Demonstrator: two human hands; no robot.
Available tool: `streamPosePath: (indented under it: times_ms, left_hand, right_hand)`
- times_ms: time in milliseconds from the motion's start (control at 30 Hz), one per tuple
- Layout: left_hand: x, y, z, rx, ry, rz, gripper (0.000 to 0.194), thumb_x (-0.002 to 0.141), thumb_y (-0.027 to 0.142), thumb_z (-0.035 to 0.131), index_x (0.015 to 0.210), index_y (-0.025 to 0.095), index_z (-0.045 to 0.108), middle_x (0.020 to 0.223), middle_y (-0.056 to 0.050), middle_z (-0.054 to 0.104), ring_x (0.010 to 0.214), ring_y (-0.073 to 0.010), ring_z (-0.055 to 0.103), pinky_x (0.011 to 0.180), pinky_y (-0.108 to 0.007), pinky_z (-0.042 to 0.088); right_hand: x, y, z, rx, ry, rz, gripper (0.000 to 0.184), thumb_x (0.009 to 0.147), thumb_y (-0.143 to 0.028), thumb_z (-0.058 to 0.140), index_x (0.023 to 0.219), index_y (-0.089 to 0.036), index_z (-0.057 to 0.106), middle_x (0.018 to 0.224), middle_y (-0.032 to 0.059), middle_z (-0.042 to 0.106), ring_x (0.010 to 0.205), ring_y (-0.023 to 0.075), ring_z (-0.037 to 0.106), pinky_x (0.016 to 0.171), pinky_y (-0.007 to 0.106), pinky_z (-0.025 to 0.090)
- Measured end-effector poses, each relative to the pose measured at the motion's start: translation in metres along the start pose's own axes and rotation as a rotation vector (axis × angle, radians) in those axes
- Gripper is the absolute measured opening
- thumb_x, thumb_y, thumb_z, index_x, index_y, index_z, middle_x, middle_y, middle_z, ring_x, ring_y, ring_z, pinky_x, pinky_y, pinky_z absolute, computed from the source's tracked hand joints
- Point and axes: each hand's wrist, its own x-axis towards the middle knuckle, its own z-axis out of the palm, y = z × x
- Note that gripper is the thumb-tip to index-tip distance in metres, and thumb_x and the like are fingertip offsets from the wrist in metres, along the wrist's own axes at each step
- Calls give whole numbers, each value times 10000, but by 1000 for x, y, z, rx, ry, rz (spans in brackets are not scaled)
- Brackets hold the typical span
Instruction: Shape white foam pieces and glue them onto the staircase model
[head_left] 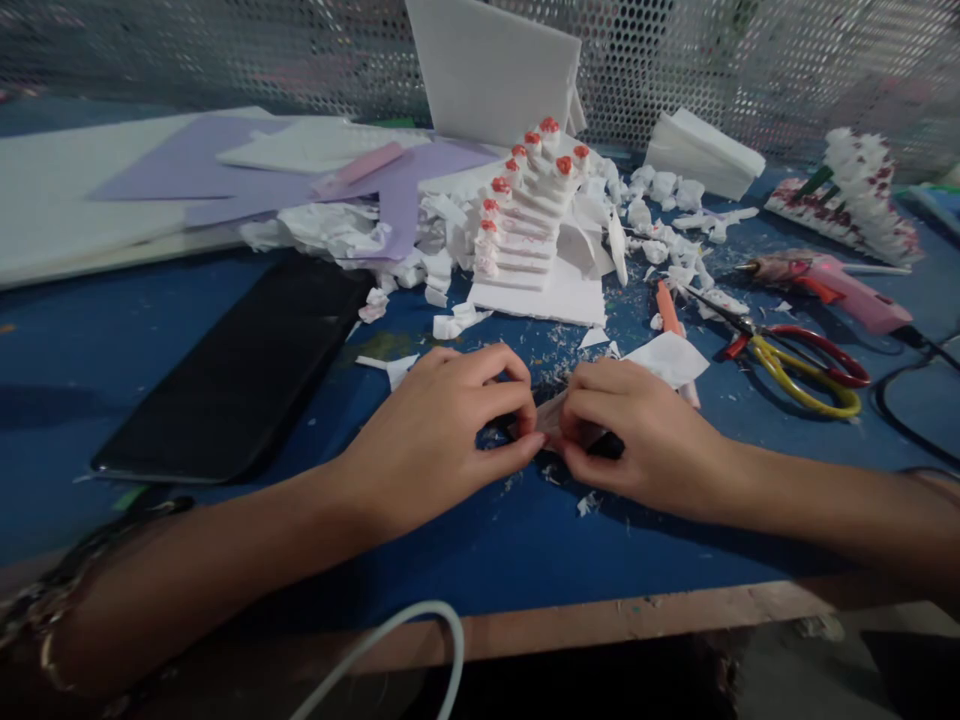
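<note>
My left hand [442,430] and my right hand [645,430] meet over the blue table, thumbs and fingertips pinched together. Between them is a small piece of white paper [551,412], held from both sides and partly covered by the fingers. Just behind my right hand lies another white paper piece [670,358]. Beyond the hands stands a small white foam staircase [525,240], with red-topped white posts along both sides. It rests on a white foam base [547,298]. Paper crumbs [589,503] are scattered around my fingers.
A black phone [240,375] lies at left. At right are scissors [802,365] with red and yellow handles, a pink glue gun [847,285] and an orange stick [667,308]. Purple sheets [202,165], crumpled paper [330,232] and foam boards [495,70] sit behind. A white cable [420,610] loops in front.
</note>
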Motion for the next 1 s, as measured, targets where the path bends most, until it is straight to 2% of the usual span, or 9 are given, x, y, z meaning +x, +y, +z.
streamPosePath:
  times_ms: [233,333,433,500,633,767,867,1000]
  left_hand:
    - [0,-3,-3,17,-33,-12,84,755,231,506,755,191,580,925,-8,538,774,-143,525,741,-309,327]
    - [-1,-4,-5,14,-54,-12,107,745,192,495,816,203,575,956,-5,533,823,-149,522,766,-309,325]
    - [-1,-4,-5,11,-61,14,136,749,189,480,836,218,580,977,-5,525,851,-153,523,783,-319,314]
    - [-2,-4,-4,13,-57,40,144,748,186,470,823,224,587,974,-4,523,857,-154,526,789,-324,306]
    - [-2,-5,-5,9,-44,84,103,720,266,523,793,216,578,940,-1,534,873,-165,532,800,-327,295]
    - [-1,-7,-5,22,-84,110,184,727,365,554,825,210,569,959,-8,543,884,-168,527,816,-331,282]
    - [-1,-10,-5,-16,-93,128,137,778,322,518,826,215,587,955,-4,556,885,-156,521,816,-318,270]
    - [2,-9,-9,-104,-37,129,126,816,272,496,829,219,609,918,4,587,869,-138,529,797,-286,288]
  right_hand:
    - [1,-1,-3,-7,6,-18,64,710,-120,507,680,-149,459,666,-20,473,626,85,416,598,218,311]
    - [0,0,-3,-25,-17,-51,68,758,-203,524,719,-155,496,717,-10,498,682,102,450,632,235,325]
    - [-1,1,-4,-38,-45,-53,162,785,-322,539,783,-160,541,770,6,527,734,125,480,644,248,347]
    - [-2,0,-5,-57,-60,-62,172,798,-323,534,828,-155,554,799,18,544,741,128,494,640,246,367]
    - [-3,-3,-9,-267,-66,-177,169,844,-252,466,823,-125,575,812,52,568,723,147,512,637,271,402]
    - [-5,-7,-12,-441,-74,-249,166,848,-166,421,827,-123,580,798,53,565,687,151,496,609,283,409]
    - [-6,-7,-14,-317,-103,-192,181,855,-166,398,826,-124,571,814,54,561,725,136,506,647,266,424]
    - [-4,-7,-24,-66,-55,-85,98,813,-146,451,810,-140,548,784,21,547,721,95,511,660,222,419]
